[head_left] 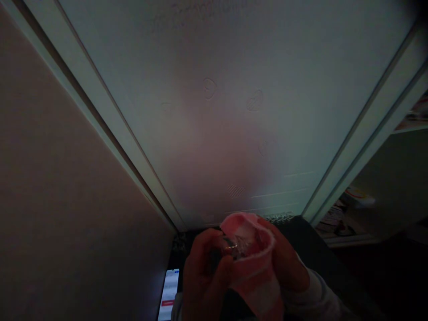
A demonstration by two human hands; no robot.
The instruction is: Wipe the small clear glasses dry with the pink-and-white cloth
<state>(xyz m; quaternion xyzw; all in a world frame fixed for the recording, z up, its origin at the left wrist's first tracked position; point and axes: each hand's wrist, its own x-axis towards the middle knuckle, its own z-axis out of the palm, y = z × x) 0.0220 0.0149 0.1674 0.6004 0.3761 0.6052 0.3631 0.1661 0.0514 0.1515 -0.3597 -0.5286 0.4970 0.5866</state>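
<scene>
Low in the middle of the head view, a soft pink-and-white cloth pouch, much like a sock (254, 276), hangs with its round mouth facing up. My right hand (289, 261) is wrapped around its far right side and keeps the rim spread. My left hand (209, 267) is curled at the left of the mouth, thumb and fingers closed on a small clear, shiny object (236, 246). Part of that object lies inside the pouch's mouth. The dim light hides its exact kind, and the right fingertips are partly behind the cloth.
A lit phone (169, 292) lies at the lower left on a dark surface (310, 249). A pale panel with faint heart-shaped marks (230, 133) stands ahead. A plain wall (76, 178) rises at left. Shelves at right hold papers or books (337, 218).
</scene>
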